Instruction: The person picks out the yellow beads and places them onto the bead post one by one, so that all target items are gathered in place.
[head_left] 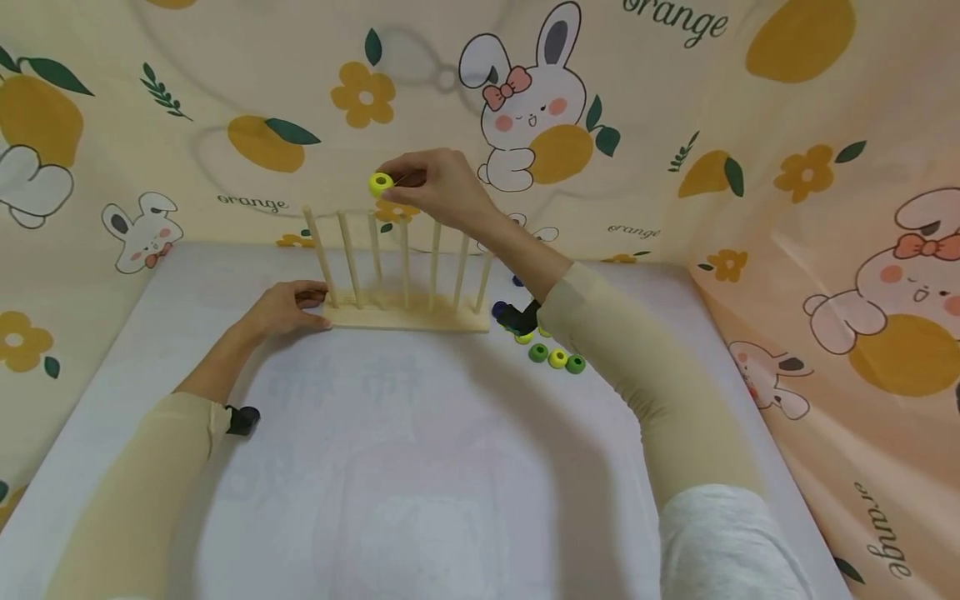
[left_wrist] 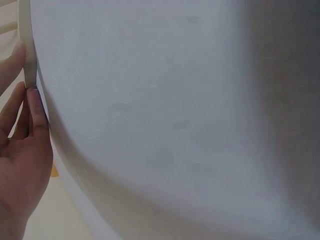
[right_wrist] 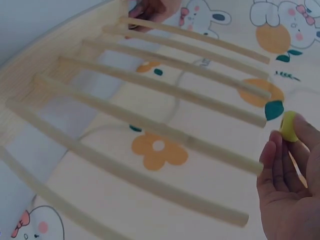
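A wooden peg rack point(head_left: 408, 319) stands upright on the table, with several bare round pegs rising from its flat base. My left hand point(head_left: 279, 314) grips the base at its left end; the left wrist view shows thumb and fingertips on the base's end point(left_wrist: 30, 60). My right hand point(head_left: 450, 190) is raised above the rack, pinching a yellow bead point(head_left: 374, 188) between thumb and fingers. That bead hangs close above the third peg from the left, apart from it. In the right wrist view the yellow bead point(right_wrist: 289, 128) sits beyond the peg tips.
Right of the rack lie loose beads: a green bead point(head_left: 537, 353), a yellow bead point(head_left: 557, 359), a blue bead point(head_left: 498, 308) and others partly hidden by the right wrist's black camera point(head_left: 519, 319). Patterned cloth point(head_left: 420, 50) hangs behind the white table point(head_left: 420, 467).
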